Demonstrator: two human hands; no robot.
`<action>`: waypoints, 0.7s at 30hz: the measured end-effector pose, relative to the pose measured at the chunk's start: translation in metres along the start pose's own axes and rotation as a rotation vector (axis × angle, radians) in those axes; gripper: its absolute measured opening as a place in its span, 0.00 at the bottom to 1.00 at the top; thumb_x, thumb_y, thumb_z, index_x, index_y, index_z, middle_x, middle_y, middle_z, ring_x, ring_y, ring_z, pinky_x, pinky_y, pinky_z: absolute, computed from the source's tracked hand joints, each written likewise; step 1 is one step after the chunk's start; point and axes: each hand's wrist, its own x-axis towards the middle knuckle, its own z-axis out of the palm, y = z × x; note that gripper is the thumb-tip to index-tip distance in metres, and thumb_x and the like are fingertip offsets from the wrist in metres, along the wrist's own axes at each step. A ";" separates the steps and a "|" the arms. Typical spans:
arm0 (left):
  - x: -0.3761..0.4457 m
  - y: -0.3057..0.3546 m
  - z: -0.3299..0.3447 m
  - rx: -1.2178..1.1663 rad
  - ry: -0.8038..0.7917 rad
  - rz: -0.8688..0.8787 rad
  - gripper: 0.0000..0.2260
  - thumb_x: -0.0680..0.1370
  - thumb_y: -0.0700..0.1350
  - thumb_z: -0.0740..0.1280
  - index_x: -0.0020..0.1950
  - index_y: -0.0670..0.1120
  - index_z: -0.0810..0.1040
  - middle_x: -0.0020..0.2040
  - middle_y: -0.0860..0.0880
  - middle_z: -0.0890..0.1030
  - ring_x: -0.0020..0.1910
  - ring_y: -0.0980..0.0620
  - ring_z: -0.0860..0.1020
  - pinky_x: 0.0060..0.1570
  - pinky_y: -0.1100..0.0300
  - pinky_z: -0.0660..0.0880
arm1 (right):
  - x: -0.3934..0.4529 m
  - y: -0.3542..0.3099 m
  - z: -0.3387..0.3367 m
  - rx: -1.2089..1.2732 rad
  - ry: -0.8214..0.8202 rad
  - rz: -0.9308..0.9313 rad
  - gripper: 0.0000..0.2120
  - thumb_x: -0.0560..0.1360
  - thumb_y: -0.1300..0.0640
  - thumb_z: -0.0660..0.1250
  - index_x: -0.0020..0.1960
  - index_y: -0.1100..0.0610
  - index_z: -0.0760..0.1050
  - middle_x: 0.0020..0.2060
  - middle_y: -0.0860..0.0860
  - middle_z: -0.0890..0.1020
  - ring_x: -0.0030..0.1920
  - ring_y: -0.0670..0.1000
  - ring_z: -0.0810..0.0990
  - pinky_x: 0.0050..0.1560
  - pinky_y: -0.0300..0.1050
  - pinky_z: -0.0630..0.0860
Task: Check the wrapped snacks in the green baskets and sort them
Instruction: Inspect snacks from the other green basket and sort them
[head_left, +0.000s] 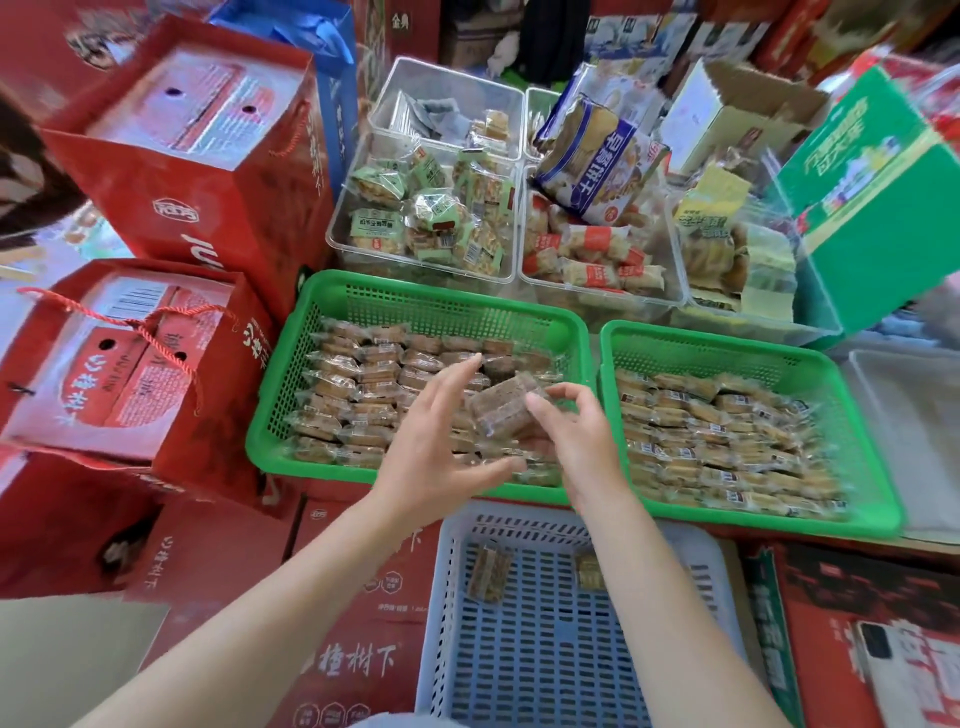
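Two green baskets sit side by side, the left green basket (291, 374) and the right green basket (862, 415), both filled with several clear-wrapped brown snacks. My right hand (576, 441) pinches one wrapped brown snack (501, 408) over the left basket. My left hand (436, 441) hovers beside it with fingers spread and straight, holding nothing. Below, a pale blue basket (550, 649) holds two wrapped snacks (488, 571).
Clear plastic tubs (343, 234) of green and red wrapped snacks stand behind the baskets. Red gift bags (208, 171) and red boxes (353, 597) crowd the left and front. A green carton (878, 208) stands at the right, a white tray (914, 426) beside the right basket.
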 end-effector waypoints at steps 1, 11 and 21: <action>-0.006 0.006 -0.003 0.044 -0.014 0.073 0.39 0.72 0.59 0.75 0.78 0.57 0.62 0.74 0.58 0.67 0.71 0.66 0.64 0.68 0.74 0.61 | -0.012 0.000 0.003 0.027 -0.026 0.001 0.10 0.78 0.57 0.71 0.55 0.57 0.72 0.46 0.59 0.85 0.41 0.54 0.85 0.39 0.46 0.80; -0.071 0.028 -0.042 -0.462 -0.046 -0.499 0.08 0.75 0.46 0.71 0.52 0.55 0.85 0.47 0.50 0.87 0.47 0.46 0.85 0.50 0.51 0.82 | -0.100 0.012 0.014 -0.321 -0.058 -0.241 0.02 0.78 0.56 0.70 0.46 0.51 0.79 0.34 0.44 0.79 0.36 0.43 0.77 0.37 0.40 0.76; -0.107 0.039 -0.044 -0.858 -0.153 -0.808 0.16 0.84 0.52 0.62 0.61 0.43 0.81 0.52 0.41 0.86 0.46 0.50 0.84 0.46 0.58 0.78 | -0.135 0.024 0.005 -0.183 -0.171 -0.130 0.14 0.81 0.50 0.66 0.49 0.62 0.73 0.37 0.50 0.79 0.36 0.47 0.77 0.37 0.39 0.74</action>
